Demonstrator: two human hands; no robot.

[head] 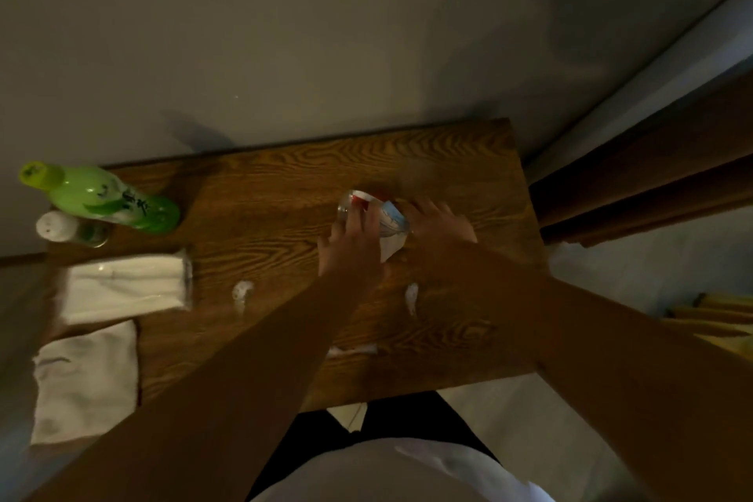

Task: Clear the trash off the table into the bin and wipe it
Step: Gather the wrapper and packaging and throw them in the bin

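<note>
A crumpled clear plastic bottle [381,214] with a red and blue label lies on the wooden table [265,216] right of centre. My left hand [350,249] grips its near left side with fingers curled over it. My right hand [438,224] rests against its right end, fingers spread on the wood. A scrap of white paper [390,249] pokes out under the bottle between my hands. Small white scraps lie nearer me: one [242,293] at centre-left, one [412,298] under my right forearm, one [354,350] near the front edge.
A green bottle [106,198] and a small white-capped bottle [61,226] stand at the table's left rear. A tissue pack [130,285] and a white cloth [85,383] lie at the left. A wall backs the table; a dark wooden frame [652,175] stands to the right.
</note>
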